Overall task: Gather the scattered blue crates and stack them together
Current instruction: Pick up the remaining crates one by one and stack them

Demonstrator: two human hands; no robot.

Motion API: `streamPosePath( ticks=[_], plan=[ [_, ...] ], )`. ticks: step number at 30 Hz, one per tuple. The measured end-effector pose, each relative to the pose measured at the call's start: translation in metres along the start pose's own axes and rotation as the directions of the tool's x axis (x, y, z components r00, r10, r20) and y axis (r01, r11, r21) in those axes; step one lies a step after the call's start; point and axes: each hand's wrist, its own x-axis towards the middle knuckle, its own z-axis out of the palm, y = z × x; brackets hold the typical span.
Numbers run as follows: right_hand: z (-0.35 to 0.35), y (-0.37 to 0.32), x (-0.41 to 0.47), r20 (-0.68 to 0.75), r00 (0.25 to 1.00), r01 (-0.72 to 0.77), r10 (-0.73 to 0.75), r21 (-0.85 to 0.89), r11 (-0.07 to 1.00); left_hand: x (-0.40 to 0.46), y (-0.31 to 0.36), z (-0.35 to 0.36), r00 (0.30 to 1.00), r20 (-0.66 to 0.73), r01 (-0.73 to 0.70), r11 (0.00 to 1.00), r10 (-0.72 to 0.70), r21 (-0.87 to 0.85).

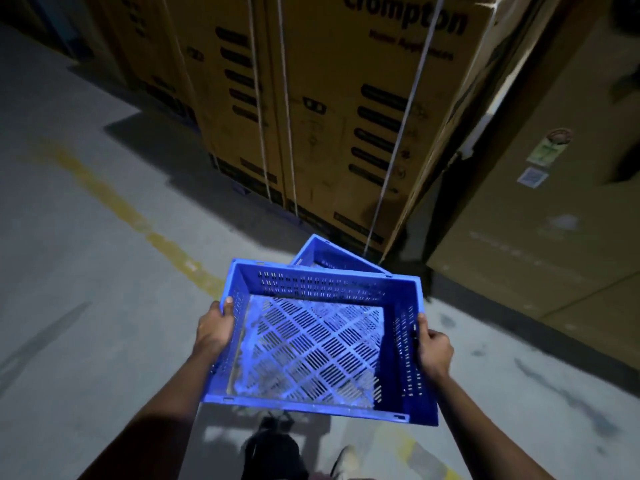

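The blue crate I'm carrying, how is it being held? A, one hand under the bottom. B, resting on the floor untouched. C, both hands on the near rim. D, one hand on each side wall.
D: the left hand grips the left wall of the blue crate and the right hand grips its right wall.

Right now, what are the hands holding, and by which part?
An empty blue crate: left hand grips its left rim, right hand its right rim.

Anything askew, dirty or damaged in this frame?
The held crate has whitish dusty smears across its slotted floor. The crate on the floor beyond it sits turned at an angle to the held one. No damage visible.
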Motion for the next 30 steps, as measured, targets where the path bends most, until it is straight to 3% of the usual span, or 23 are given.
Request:
streamPosePath(
  ticks=[8,15,22,30],
  plan=[
    [0.051,-0.041,0.014,-0.18,0.98,-0.079,0.086,0.049,0.996,0.124,0.065,-0.001,0.981,0.139,-0.141,0.988,0.133,0.055],
    [0.071,-0.062,0.032,-0.295,0.941,-0.15,0.169,0.086,0.985,0.196,0.114,0.025,0.952,0.254,-0.203,0.972,0.168,0.118],
    [0.078,-0.053,0.08,-0.342,0.908,-0.224,0.241,0.091,0.97,0.23,0.157,0.069,0.924,0.333,-0.24,0.964,0.189,0.117],
    [0.102,-0.032,0.15,-0.35,0.899,-0.24,0.263,0.106,0.965,0.278,0.19,0.136,0.916,0.327,-0.292,0.945,0.233,0.146]
  ],
)
